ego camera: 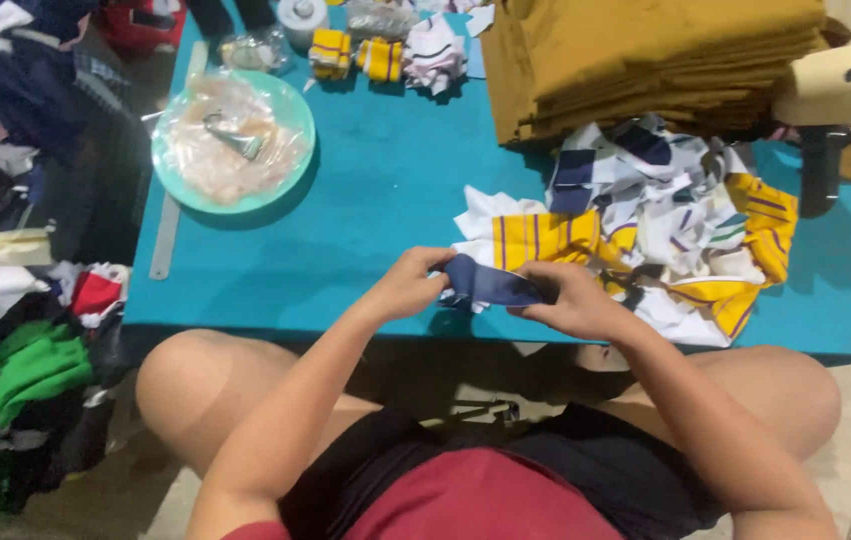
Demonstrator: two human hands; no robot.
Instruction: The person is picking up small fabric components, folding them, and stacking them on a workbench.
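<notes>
My left hand (408, 285) and my right hand (571, 297) pinch the two ends of a small navy blue cloth piece (491, 285) with a white edge, held just above the near edge of the teal table (366, 210). Right behind it lies a heap of cut cloth pieces (666, 230), white, navy and yellow with purple stripes. My knees show under the table edge.
A stack of folded mustard fabric (646, 60) sits at the back right beside a cream sewing machine (846, 85). A mint plate (234, 142) with plastic wrap and a metal tool lies at the left, a ruler (168, 225) beside it. Piled clothes (16, 400) cover the floor at left.
</notes>
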